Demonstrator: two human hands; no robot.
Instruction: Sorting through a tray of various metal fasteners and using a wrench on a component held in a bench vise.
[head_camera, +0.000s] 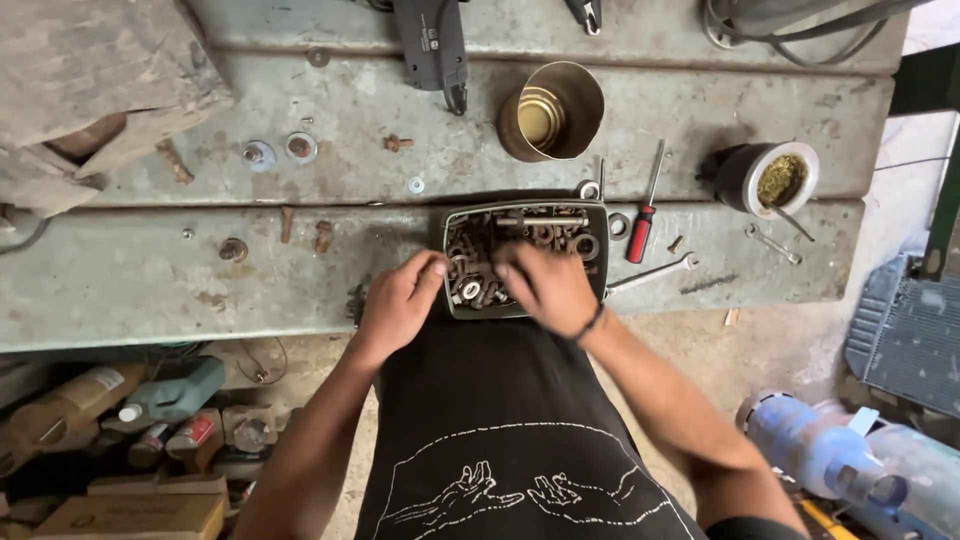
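Hands in the parts tray

Tray (598, 250) of rusty nuts, bolts and washers sits at the near edge of the grey metal desk (200, 280), right in front of the person's black shirt. Left hand (398, 303) rests at the tray's left rim, knuckles up, fingers curled inward with the tips touching the parts; whether it grips a piece cannot be told. Right hand (547, 287) lies palm down over the tray's middle, fingers bent into the heap, its grasp hidden too. Both forearms angle in from below, elbows wide. Red-handled screwdriver (643, 212) and a wrench (655, 272) lie just right of the tray; brass-coloured can (553, 112) stands behind it
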